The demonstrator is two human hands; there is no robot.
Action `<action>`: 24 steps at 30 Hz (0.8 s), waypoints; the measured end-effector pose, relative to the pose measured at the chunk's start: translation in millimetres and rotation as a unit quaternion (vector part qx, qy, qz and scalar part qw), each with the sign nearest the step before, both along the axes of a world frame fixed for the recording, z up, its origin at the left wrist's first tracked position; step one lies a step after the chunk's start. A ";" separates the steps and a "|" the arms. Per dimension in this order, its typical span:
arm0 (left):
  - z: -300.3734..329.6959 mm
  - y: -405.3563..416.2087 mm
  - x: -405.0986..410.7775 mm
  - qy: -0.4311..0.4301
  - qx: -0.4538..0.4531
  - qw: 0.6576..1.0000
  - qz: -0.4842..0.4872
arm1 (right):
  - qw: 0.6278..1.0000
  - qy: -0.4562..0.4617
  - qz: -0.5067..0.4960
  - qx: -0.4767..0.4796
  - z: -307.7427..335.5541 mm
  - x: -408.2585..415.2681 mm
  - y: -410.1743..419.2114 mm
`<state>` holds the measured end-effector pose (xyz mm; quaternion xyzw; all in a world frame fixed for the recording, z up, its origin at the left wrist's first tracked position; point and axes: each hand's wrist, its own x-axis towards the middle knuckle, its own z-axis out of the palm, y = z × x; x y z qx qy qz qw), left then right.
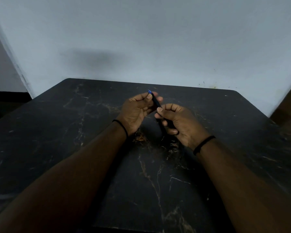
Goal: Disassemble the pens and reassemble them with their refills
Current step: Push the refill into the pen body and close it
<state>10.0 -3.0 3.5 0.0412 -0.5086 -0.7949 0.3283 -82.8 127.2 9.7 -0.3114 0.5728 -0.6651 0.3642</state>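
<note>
A dark bench with a marble-like pattern fills the lower part of the view; pale, thin veins run across its top, and a patch of rusty orange streaks shows near its middle. Its far corners are rounded. Behind it stands a plain grey-blue wall, which bears a soft dark shadow above the far edge of the bench and a few small specks and stains low on the right. At the far right edge a brown wooden surface stands beside the bench.
</note>
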 end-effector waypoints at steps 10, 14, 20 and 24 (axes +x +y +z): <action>-0.6 -0.7 -0.6 -0.002 -0.001 1.000 0.007 | 1.000 -0.008 -0.009 0.008 1.3 0.7 -0.9; 0.6 1.2 -0.5 -0.004 0.007 1.000 0.002 | 1.000 -0.008 -0.024 0.002 0.3 0.7 -0.6; 2.1 2.3 -0.4 -0.011 -0.006 1.000 0.014 | 0.999 -0.019 0.011 0.024 2.6 -0.8 -0.9; 1.7 2.5 0.2 -0.009 -0.002 1.000 0.007 | 1.000 -0.009 -0.013 0.008 1.7 0.5 -0.8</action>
